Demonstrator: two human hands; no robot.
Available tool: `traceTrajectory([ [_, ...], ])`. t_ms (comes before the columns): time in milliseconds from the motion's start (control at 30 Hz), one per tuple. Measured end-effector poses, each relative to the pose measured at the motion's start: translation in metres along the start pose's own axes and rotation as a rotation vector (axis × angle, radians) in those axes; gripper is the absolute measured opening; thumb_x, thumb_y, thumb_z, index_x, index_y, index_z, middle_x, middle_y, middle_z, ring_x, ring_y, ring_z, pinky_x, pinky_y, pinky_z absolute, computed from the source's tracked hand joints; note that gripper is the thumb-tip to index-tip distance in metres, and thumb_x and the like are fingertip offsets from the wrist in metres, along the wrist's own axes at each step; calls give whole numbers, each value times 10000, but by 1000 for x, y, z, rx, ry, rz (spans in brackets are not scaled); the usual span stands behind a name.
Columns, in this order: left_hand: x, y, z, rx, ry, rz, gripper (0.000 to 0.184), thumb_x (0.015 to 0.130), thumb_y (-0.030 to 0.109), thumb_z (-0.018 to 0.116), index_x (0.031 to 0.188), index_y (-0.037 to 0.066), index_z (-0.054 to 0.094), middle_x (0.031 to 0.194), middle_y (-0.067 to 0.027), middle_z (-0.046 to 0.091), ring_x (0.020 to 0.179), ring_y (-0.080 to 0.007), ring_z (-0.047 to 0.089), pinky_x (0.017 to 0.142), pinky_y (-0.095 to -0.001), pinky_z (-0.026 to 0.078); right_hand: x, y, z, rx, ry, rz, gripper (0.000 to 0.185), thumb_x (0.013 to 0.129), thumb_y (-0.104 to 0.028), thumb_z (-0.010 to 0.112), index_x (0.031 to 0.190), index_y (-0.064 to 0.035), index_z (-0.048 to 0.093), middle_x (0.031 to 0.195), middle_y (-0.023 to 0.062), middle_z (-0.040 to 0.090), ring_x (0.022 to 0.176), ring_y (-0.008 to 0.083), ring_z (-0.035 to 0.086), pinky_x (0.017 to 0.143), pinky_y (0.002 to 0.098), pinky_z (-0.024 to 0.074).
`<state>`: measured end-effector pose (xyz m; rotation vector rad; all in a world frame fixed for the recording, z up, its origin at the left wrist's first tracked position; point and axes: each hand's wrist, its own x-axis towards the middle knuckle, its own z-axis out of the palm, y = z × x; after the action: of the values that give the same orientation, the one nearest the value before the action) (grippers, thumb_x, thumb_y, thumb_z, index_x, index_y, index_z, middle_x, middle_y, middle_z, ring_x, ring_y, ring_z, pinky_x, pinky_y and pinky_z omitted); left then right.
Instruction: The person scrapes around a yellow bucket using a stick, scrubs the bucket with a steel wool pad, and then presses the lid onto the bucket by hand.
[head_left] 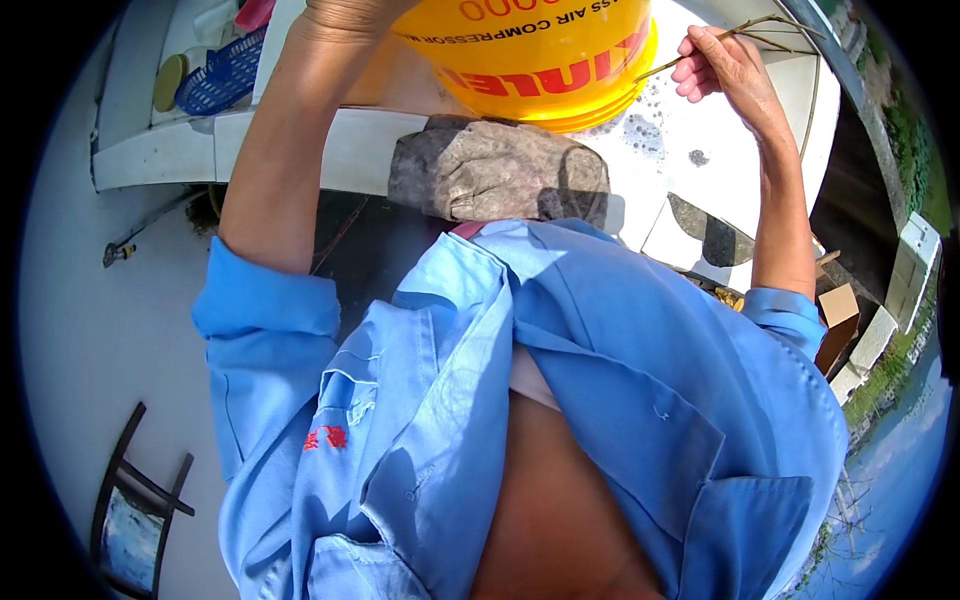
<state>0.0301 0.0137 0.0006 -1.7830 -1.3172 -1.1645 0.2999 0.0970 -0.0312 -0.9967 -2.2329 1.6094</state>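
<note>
My right hand (725, 72) is closed round a thin brown twig (660, 70), its fingers and thumb pinched together. One end of the twig reaches the side of a yellow plastic bucket (540, 60); the other forks out past the hand to the upper right. Red and black lettering on the bucket reads upside down from here. My left hand (355, 12) is at the bucket's left, cut off by the top edge, so its fingers are hidden. Just in front of the bucket, a crumpled grey-brown cloth (490, 170) lies over the ledge's near edge.
The bucket stands on a white ledge (660, 215) with dark stains. A blue plastic basket (222, 75) and a round yellowish lid (170, 82) are at upper left. A wall tap (118, 254) and a dark-framed chair (135, 520) are at left. A cardboard box (838, 315) is at right.
</note>
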Motion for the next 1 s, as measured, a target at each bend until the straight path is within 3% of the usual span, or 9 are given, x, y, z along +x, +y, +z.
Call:
traceTrajectory([
  [33,0,1,-2,35,-74,-60,217,689,148,709,669,38,522,611,-92,516,525,-209,501,489,-293,417,0,-5,1,-22,-8,37,388,937,-387,394,863,-62,591,636,50,628,533,102,620,506,195,518],
  [67,-1,1,-1,31,-74,-59,217,689,148,709,669,38,522,611,-92,516,525,-209,501,489,-293,417,-1,5,6,60,-53,-134,395,937,-387,392,872,-52,591,645,53,630,538,102,621,506,197,519],
  [167,-3,0,0,-8,-65,-106,213,690,144,709,678,37,526,618,-93,520,525,-208,500,492,-289,420,2,4,15,1,-76,50,409,939,-385,389,858,-41,595,635,60,628,524,99,615,504,198,521],
  [400,-2,1,-1,2,-65,-56,203,699,145,706,708,30,538,632,-94,531,537,-201,513,503,-282,433,5,11,-2,-16,-69,-116,408,929,-404,401,841,-59,600,617,52,623,511,89,612,494,195,519],
  [600,-3,1,-2,24,-73,-34,210,704,153,706,708,31,536,638,-88,534,536,-193,509,497,-276,433,8,23,11,10,-63,-53,414,941,-392,375,871,-44,589,632,57,628,520,96,619,505,201,528],
  [667,-2,3,-2,24,-71,-30,212,705,154,705,706,33,532,633,-86,530,534,-189,507,494,-274,431,10,20,11,81,-86,162,398,948,-366,372,879,-37,585,640,58,631,538,99,625,511,194,528],
  [867,-2,3,-2,59,-112,-34,221,711,160,698,688,46,510,613,-76,509,517,-174,497,476,-263,420,1,51,15,313,33,128,389,960,-337,347,876,-41,585,666,67,640,570,102,632,528,189,528],
  [967,-3,2,1,0,-67,-45,221,710,165,699,691,50,512,607,-73,507,508,-173,492,468,-261,419,1,53,7,256,27,172,379,958,-333,352,879,-47,588,666,72,639,567,105,631,528,192,530],
  [1000,-2,2,1,24,-65,-28,222,709,167,700,690,51,511,604,-72,506,506,-175,493,468,-262,420,1,39,3,196,13,69,376,954,-331,362,870,-47,593,657,70,635,560,106,630,523,194,530],
])
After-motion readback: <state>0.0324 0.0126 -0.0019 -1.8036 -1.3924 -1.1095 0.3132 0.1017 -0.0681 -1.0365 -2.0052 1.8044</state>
